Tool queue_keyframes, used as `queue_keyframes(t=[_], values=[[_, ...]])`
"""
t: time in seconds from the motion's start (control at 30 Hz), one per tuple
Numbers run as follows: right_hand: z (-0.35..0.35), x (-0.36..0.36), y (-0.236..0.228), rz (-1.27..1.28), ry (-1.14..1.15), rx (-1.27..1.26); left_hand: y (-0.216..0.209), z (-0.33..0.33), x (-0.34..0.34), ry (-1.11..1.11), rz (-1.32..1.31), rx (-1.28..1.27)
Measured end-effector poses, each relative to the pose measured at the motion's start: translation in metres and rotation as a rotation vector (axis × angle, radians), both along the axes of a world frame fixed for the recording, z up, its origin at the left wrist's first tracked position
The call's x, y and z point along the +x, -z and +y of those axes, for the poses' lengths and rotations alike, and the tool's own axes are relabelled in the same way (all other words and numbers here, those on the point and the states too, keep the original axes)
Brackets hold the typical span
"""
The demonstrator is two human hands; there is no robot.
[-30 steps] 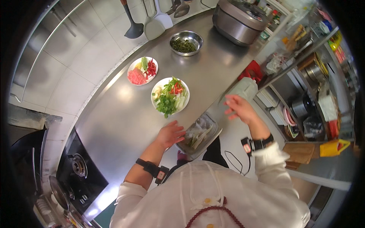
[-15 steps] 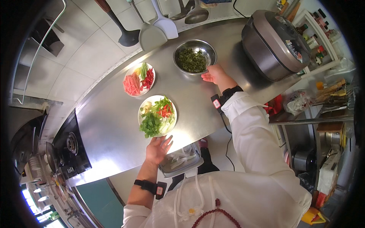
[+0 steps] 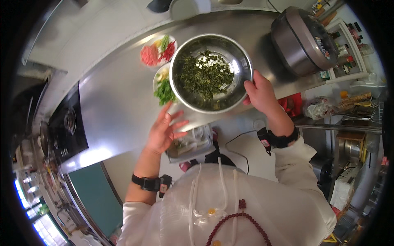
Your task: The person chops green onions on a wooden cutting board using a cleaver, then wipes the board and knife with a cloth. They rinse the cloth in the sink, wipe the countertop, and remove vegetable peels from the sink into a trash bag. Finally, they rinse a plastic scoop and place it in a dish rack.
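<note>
A steel bowl [image 3: 242, 92] is raised above the worktop, with chopped dark green leaves [image 3: 201, 78] and some white bits inside. My right hand [image 3: 261, 91] grips its right rim, thumb on top. Below the bowl's lower left edge, my left hand [image 3: 163, 129] is open with fingers spread, apart from the bowl. The bowl partly covers a plate of vegetables [image 3: 163, 89], of which green leaves and something pale still show. Behind that stands a white plate [image 3: 172, 40] with pink slices [image 3: 149, 55], red strips [image 3: 168, 51] and green strips.
A large grey-brown rice cooker [image 3: 301, 43] stands at the right of the steel worktop [image 3: 119, 98]. To the left is a black gas hob [image 3: 67, 123]. Beneath the counter edge, a bin [image 3: 191, 145] holds pale waste. A rack of bottles [image 3: 349, 51] fills the far right corner.
My right hand has lifted the steel bowl off the worktop and brought it closer, over the vegetable plate. My left hand has shifted slightly left and up, its fingers spread.
</note>
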State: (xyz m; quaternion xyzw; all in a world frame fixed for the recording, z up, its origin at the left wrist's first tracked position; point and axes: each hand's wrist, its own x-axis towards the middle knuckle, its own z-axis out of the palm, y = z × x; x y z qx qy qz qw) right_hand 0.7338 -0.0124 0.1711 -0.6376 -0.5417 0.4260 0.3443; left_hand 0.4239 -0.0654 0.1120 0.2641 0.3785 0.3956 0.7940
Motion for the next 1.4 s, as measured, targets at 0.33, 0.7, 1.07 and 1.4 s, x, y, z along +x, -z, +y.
queue_keyframes(t=[0.33,0.7,1.07,1.4], values=[[-0.183,-0.134,-0.116,0.236,-0.372,0.172,-0.14,-0.182,-0.125,-0.272,0.221,0.47],[-0.224,-0.198,-0.126,0.801,-1.409,0.347,-0.206,-0.386,-0.241,-0.738,0.661,0.714],[-0.222,-0.296,-0.132,1.04,-1.325,0.558,-0.196,-0.415,-0.253,-0.887,0.669,0.629],[-0.121,-0.335,-0.02,0.503,-0.834,-0.221,-0.099,-0.258,-0.242,-0.787,0.13,0.17]])
